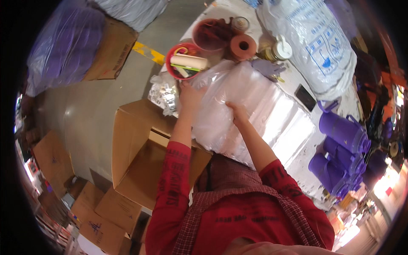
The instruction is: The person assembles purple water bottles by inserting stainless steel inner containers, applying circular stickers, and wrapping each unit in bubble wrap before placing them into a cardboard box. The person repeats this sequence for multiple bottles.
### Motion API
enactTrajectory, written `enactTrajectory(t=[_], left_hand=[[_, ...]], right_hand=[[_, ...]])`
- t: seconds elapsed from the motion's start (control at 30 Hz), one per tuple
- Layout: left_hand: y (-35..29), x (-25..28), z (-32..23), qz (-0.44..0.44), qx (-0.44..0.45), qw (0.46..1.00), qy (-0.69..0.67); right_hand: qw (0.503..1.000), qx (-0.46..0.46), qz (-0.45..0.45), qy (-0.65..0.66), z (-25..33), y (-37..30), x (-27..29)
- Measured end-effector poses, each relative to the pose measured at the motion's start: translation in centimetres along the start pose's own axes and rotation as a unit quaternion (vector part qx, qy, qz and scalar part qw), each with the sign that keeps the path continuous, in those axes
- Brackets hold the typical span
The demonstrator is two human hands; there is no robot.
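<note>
A wide clear plastic-wrapped bundle (263, 108) lies across the white table in front of me; what is inside looks pale and cannot be made out. My left hand (191, 94) grips its left end, close to a red basket, with some fingers hidden by the film. Farther right, my right hand (239, 114) has its fingers closed on the near part of the same plastic. Below my left forearm stands an open cardboard box (144, 165), its flaps folded out.
On the table (304, 78) are a red basket (183, 78), a brown tape roll (236, 54), grey gloves (264, 69), a phone (305, 98), a white plastic sack (314, 42) and purple jugs (342, 129). Cartons (102, 231) stand lower left. Bagged purple goods (72, 46) sit upper left.
</note>
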State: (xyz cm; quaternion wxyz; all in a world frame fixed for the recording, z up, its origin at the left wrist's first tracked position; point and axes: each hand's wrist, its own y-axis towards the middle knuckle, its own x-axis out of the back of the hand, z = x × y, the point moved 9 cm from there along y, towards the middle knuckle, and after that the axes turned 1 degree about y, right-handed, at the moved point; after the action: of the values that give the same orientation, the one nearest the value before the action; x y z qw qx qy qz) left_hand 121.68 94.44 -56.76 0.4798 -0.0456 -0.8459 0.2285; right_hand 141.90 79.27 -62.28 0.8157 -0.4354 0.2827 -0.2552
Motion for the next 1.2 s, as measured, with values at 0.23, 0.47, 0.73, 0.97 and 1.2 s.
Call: enactTrajectory(t=[0.23, 0.47, 0.73, 0.97, 1.2], left_hand=[[-2.9, -4.0, -5.6, 0.218, -0.196, 0.947, 0.131], [-10.5, -6.6, -6.7, 0.142, -0.268, 0.953, 0.003], [-14.4, -8.3, -7.2, 0.053, -0.304, 0.940, 0.148], [-16.9, -10.5, -8.4, -0.021, -0.331, 0.912, 0.240], [-14.3, -5.1, -6.9, 0.197, -0.359, 0.910, -0.056]], right_hand=[[0.999, -0.027, 0.009, -0.019, -1.5, 1.6, 0.6], [0.994, -0.022, 0.075, 0.073, -0.8, 1.0, 0.1], [0.996, 0.022, 0.008, -0.082, 5.1, -5.1, 3.1], [0.876, 0.189, -0.083, -0.435, 8.1, -0.7, 0.4], [0.944, 0.195, -0.047, -0.263, 7.1, 1.9, 2.6]])
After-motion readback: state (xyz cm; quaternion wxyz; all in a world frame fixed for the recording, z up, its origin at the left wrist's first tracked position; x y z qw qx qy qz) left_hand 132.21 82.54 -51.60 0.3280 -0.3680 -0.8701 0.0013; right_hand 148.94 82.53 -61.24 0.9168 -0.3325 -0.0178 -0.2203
